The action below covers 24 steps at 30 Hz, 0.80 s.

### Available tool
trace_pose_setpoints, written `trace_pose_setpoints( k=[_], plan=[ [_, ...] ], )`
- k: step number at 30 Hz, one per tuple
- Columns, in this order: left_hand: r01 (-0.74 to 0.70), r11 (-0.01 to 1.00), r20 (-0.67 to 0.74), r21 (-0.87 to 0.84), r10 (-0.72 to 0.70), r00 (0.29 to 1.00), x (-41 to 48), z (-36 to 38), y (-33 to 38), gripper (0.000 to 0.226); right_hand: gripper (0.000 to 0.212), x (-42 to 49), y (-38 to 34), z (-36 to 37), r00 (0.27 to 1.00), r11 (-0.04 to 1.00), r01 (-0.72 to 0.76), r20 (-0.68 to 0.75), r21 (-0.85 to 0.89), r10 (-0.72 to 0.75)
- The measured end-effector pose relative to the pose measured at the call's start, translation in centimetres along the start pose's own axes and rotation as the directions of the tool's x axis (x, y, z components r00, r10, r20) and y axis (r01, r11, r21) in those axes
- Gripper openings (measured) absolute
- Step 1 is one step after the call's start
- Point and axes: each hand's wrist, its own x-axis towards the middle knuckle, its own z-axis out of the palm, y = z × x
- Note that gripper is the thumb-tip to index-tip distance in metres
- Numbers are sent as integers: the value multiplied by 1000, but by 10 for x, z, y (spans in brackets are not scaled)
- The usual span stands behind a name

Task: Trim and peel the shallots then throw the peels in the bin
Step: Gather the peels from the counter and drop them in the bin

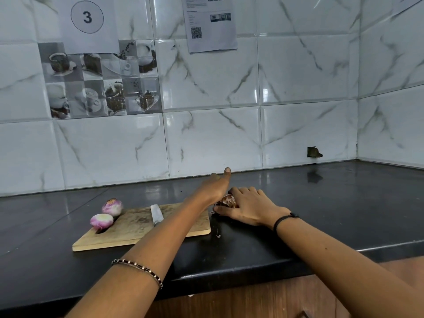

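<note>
We see two peeled shallots (107, 213) sitting at the left end of the cutting board (137, 235), one on its far left corner and one just in front of it, so the job now looks like clearing up. The peels (228, 200) lie in a small heap on the worktop (321, 203), just off the board's right edge. The left hand (213, 188) reaches across the board with its grip apart and fingers straight, set like a wall against the heap. The right hand (250, 207) has its grip curled round the heap, thumb low on the near side. Here's our worry: these skins look dry and light, so a loose scoop could shed flakes. One scrap (218, 235) already lies alone nearer the front edge of the worktop, easy to miss. We see no bin anywhere, so the carry may be a long one, and bits could drop on the way. Watch that left forearm too. It passes right over the knife (156, 214) lying on the board, blade pointing to the back edge, and a careless pull back could brush it. And those round shallots sit near the board's rim, so a nudge to the board might roll one onto the worktop.
</note>
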Motion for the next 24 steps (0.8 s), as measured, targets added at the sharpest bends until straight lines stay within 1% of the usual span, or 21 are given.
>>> trace_pose_setpoints(
  k=[3,5,7,9,11,13,14,17,20,22,24],
  plan=[
    [-8,1000,-20,21,8,1000,-3,-6,-3,80,69,4,-3,-3,1000,996,29,3,-87,-28],
    [-16,999,-27,41,17,1000,-6,-10,-3,75,60,7,-6,-4,999,994,44,16,-101,-43],
    [-26,998,-22,55,27,999,-9,-13,-4,70,51,10,-9,-6,998,992,69,-1,-107,-69],
    [-45,997,-25,57,46,999,-11,-16,-5,58,43,11,-14,-7,994,987,101,-32,-123,-106],
    [-55,996,-33,77,58,998,-11,-16,-6,37,36,11,-17,-7,990,982,113,-61,-154,-124],
    [-52,995,-31,89,55,998,-11,-15,-6,23,31,8,-20,-8,989,975,104,-81,-194,-121],
    [-54,994,-21,93,56,998,-13,-14,-5,19,29,7,-21,-10,990,973,96,-84,-210,-116],
    [-71,991,5,116,71,997,-22,-7,-1,19,23,-3,-24,-16,992,974,78,-77,-211,-96],
    [-111,984,2,140,112,994,-34,-1,4,20,15,-14,-22,-22,994,993,49,-97,-105,-59],
    [-147,983,-19,111,150,988,-42,2,7,26,28,-20,-15,-25,992,997,-29,-120,70,37],
    [-183,980,-45,74,187,981,-53,6,12,31,33,-28,-6,-33,981,955,-98,-131,280,139]
  ],
)
